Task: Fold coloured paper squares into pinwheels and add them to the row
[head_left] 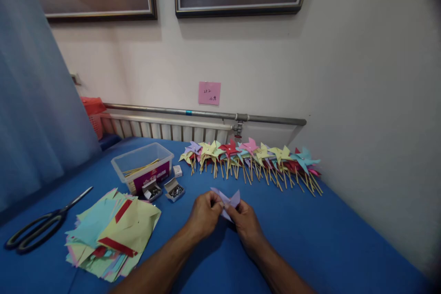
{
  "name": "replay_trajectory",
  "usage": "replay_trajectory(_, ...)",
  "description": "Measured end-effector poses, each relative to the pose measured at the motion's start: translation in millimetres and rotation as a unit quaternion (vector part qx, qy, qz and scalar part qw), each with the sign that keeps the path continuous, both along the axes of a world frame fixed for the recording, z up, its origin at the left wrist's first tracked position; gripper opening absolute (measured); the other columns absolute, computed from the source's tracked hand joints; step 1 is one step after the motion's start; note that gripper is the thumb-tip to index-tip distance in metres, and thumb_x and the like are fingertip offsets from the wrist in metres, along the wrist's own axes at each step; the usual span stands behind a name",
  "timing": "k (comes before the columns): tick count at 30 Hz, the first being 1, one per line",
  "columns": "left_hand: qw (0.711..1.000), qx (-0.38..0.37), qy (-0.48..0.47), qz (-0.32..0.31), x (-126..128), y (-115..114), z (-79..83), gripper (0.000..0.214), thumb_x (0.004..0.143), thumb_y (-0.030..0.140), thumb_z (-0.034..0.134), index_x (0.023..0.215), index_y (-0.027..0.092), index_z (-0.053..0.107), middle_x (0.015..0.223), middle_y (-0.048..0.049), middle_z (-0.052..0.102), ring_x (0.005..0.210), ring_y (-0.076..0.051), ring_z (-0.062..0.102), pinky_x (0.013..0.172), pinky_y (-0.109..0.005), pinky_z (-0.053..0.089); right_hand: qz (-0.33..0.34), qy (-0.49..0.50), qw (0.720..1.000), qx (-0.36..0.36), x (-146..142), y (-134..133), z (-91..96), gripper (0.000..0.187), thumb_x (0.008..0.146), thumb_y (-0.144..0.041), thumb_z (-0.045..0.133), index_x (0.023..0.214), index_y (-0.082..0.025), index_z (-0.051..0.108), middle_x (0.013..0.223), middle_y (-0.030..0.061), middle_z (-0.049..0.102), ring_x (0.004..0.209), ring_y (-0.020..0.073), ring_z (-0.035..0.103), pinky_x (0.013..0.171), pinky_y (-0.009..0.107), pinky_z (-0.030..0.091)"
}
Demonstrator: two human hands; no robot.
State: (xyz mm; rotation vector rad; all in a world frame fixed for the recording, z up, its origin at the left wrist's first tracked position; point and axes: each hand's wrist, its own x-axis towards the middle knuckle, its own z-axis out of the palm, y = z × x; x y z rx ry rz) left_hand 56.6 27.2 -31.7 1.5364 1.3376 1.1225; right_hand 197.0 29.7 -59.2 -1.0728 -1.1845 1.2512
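Between my two hands is a purple paper pinwheel (234,199), its points folded toward the middle. My left hand (206,213) pinches it from the left, thumb and fingertips close to its centre. From the other side my right hand (245,221) grips it, the thumb pressed on the paper. Whether a pin sits between the fingertips is too small to tell. Beyond the hands, finished pinwheels (230,148) on thin wooden sticks lie in a long row. Left of my hands, two small open boxes hold shiny metal pins (176,191).
A clear plastic tub (119,165) with wooden sticks stands at the back left, a small closed box (178,171) beside it. Nearer lie a stack of coloured paper (93,223) and black-handled scissors (51,220). A pipe (206,114) and radiator run along the wall.
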Motion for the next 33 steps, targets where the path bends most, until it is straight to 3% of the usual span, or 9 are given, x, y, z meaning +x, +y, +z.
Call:
replay_trajectory(23, 1.000, 0.001, 0.016, -0.022, -2.7, 1.8, -1.9, 0.010, 0.079, 0.017, 0.053, 0.069, 0.018, 0.053, 0.060, 0.0044, 0.053, 0.056, -0.010, 0.046, 0.055, -0.022, 0.033, 0.011, -0.003, 1.000, -0.012, 1.3, -1.2, 3.1, 0.045, 0.065, -0.053, 0.079, 0.089, -0.015, 0.072, 0.079, 0.0059, 0.073, 0.070, 0.0215, 0.063, 0.068, 0.031, 0.048)
replay_trajectory(33, 0.999, 0.001, 0.033, -0.028, -2.7, -0.6, 2.7, 0.011, 0.080, 0.018, 0.052, 0.069, 0.018, 0.053, 0.061, 0.0040, 0.054, 0.056, -0.011, 0.047, 0.056, -0.023, 0.033, 0.018, -0.031, 0.999, 0.017, 1.0, -3.2, 7.1, 0.037, 0.070, -0.048, 0.075, 0.087, -0.015, 0.071, 0.075, 0.0029, 0.070, 0.068, 0.0191, 0.058, 0.064, 0.028, 0.044)
